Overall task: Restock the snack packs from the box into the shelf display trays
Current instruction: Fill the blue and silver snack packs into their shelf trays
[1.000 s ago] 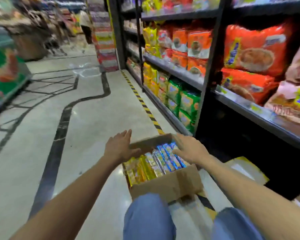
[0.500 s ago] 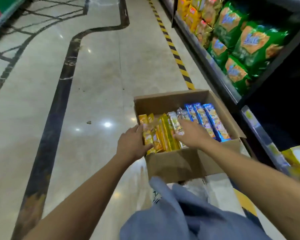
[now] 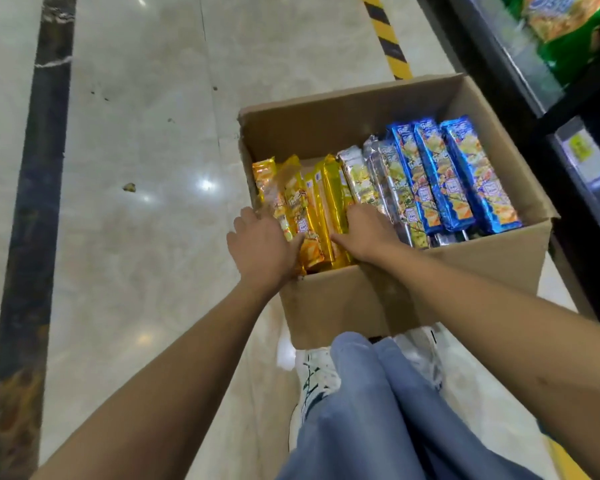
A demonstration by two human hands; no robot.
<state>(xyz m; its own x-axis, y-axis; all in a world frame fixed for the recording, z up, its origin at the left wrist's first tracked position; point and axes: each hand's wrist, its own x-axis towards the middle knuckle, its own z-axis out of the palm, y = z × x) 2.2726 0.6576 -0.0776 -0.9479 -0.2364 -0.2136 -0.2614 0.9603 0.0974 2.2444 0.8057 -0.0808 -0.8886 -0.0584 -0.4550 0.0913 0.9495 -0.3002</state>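
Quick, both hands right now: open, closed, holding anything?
Left hand: grips the yellow snack packs from their left side.
Right hand: grips the same bundle from its right; fingertips hidden among packs.

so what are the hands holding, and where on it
Left hand and right hand flank the yellow foil snack packs at their near ends; a real grip cannot be told.

I see the open cardboard box [image 3: 343, 299] upright on the floor [image 3: 136, 133]. Snack packs stand on edge in a row inside: yellow packs [image 3: 331, 202] at its 9 o'clock side, silver packs [image 3: 378, 181] in the middle, blue packs [image 3: 465, 171] toward 3 o'clock.
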